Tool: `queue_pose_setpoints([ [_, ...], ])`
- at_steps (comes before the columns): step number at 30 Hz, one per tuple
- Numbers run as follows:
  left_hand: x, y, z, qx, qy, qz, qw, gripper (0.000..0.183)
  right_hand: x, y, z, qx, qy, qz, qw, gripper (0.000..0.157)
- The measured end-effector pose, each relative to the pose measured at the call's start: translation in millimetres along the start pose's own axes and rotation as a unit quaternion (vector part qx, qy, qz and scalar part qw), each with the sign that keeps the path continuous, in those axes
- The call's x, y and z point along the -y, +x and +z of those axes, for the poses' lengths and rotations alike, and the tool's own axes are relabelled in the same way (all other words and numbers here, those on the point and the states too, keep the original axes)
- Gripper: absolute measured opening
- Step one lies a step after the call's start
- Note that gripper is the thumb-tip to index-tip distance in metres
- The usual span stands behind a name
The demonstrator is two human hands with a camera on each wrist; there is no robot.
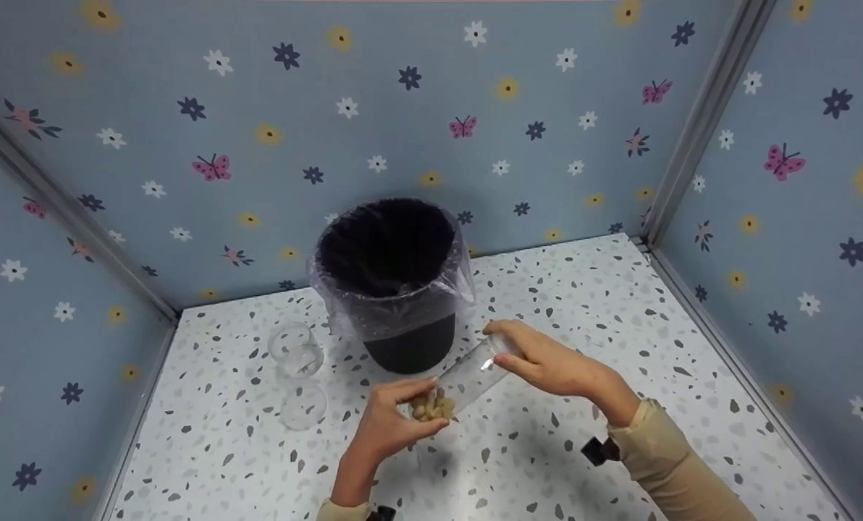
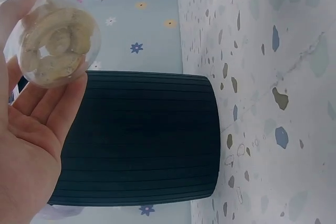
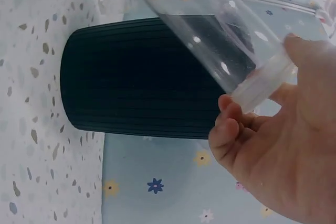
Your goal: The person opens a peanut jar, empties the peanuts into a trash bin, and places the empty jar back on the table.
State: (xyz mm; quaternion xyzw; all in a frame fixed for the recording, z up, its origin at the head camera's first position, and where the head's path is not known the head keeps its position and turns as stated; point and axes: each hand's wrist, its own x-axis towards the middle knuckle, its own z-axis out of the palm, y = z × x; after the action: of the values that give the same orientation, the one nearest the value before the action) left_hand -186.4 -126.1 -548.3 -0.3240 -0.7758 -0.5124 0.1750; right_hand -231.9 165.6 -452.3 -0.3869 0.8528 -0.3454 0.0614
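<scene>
A clear cylindrical jar (image 1: 475, 373) is held tilted in front of the bin, its upper end toward the right. Pale yellow-brown pieces (image 1: 431, 407), nut-like in look, are gathered in its low end. My left hand (image 1: 392, 423) grips that low end between thumb and fingers; the left wrist view shows the jar's round base (image 2: 58, 51) with the pieces behind it. Around the upper end, my right hand (image 1: 554, 362) curls its thumb and fingers. There the right wrist view shows a translucent whitish cap or rim (image 3: 262, 85); whether it is loose, I cannot tell.
A dark ribbed bin (image 1: 410, 344) lined with a clear plastic bag (image 1: 395, 315) stands just behind the jar. Left of it, a clear round vessel (image 1: 297, 354) and a clear flat disc (image 1: 304, 405) rest on the speckled tabletop (image 1: 214, 449). Flower-patterned panels (image 1: 417, 123) enclose the table.
</scene>
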Motion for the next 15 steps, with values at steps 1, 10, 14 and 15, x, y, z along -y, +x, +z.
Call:
queue_pose_setpoints([
  [1,1.8,-0.4,0.4,0.002,0.002,0.0,1.0,0.054,-0.5,-2.4,-1.1,0.004,0.009,-0.005,1.0,0.046],
  [10,-1.1,-0.3,2.5,-0.002,0.004,0.007,1.0,0.054,-3.8,-15.3,-8.4,-0.026,0.085,-0.018,0.996,0.073],
  [14,4.0,-3.5,7.0,-0.009,0.006,0.0,0.9999,0.054,-3.2,-15.6,-7.9,-0.153,0.044,0.045,0.986,0.039],
  [15,3.8,-3.7,7.9,-0.012,0.008,0.0,0.9999,0.054,-2.6,-15.4,-7.9,-0.201,0.015,0.06,0.978,0.026],
])
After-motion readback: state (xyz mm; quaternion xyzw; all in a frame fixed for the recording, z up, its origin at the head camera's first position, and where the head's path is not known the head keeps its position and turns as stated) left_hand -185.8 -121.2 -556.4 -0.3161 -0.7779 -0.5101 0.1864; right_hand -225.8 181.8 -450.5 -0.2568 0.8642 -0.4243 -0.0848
